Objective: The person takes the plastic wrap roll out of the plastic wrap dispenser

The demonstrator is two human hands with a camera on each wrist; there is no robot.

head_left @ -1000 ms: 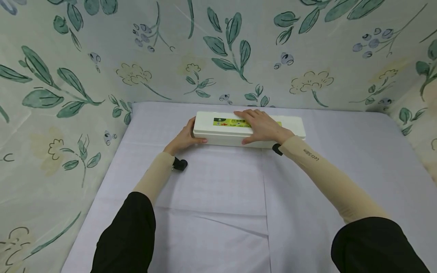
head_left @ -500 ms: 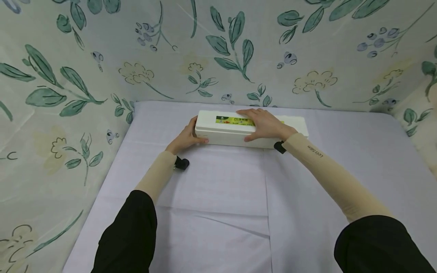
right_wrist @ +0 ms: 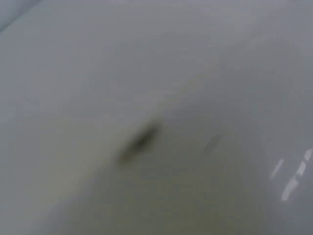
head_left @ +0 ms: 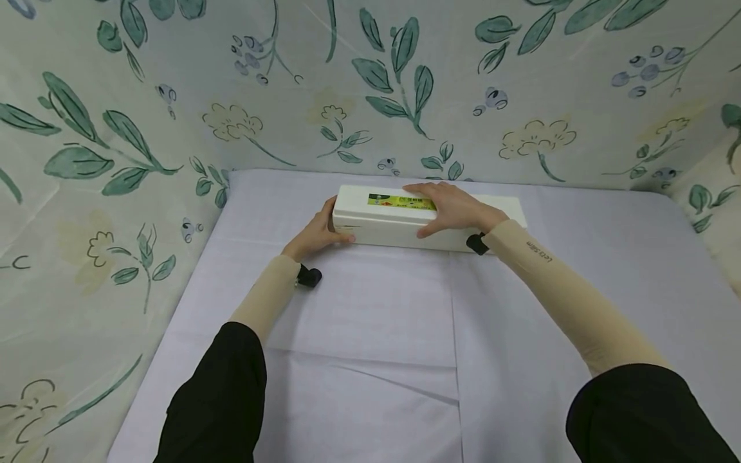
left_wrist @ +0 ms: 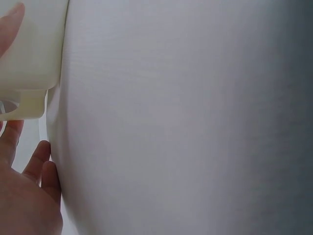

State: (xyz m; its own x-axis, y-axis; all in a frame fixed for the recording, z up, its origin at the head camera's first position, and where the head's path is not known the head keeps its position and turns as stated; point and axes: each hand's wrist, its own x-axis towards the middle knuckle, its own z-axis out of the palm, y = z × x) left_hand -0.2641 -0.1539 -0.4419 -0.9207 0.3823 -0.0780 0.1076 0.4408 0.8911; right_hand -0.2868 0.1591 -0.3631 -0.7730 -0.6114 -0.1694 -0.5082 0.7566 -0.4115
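A long white lidded box, a cling film dispenser point(head_left: 382, 233), lies crosswise near the back of the table with a yellow-green label point(head_left: 396, 201) on its lid. My left hand point(head_left: 312, 235) holds its left end, thumb on the front and fingers round the end. Spread over the top, my right hand point(head_left: 454, 207) grips the lid, its thumb on the front. In the left wrist view the pale end of the dispenser point(left_wrist: 32, 54) shows a notched part, with my left hand's fingers point(left_wrist: 34, 161) beside it. Blurred white surface fills the right wrist view, with a dark slit in it.
White cloth point(head_left: 370, 308) with fold creases covers the table. Behind and to the left hangs a floral-patterned sheet point(head_left: 278, 128). Black wrist cameras point(head_left: 309, 277) sit under both wrists.
The front edge of the lid has risen slightly, and more of the dispenser's front shows. Both hands keep their holds, while the whole view has shifted a little.
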